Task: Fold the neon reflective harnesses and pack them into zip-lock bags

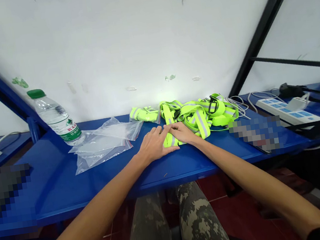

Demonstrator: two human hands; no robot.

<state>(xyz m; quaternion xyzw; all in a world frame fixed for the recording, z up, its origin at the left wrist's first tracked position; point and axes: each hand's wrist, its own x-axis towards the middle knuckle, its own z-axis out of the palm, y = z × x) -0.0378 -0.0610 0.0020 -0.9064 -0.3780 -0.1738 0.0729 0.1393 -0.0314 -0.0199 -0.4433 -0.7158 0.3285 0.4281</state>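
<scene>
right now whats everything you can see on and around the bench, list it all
blue metal bench: 1, blue, in front of the person
plastic water bottle: 1, clear with green cap, back left of bench
zip bags: at least 2, clear, left of the hands
strap bundle: 1, neon yellow, back of bench
reflective straps: tangled pile, neon yellow with grey stripes, centre of bench
white cables: several, white, right of the pile
power strip: 1, white and blue, far right
blurred objects: 2, pixelated, either end of bench
left hand: 1, bare, fingertips on the straps
right hand: 1, bare, on the straps
legs: 2, camouflage trousers, below bench
</scene>
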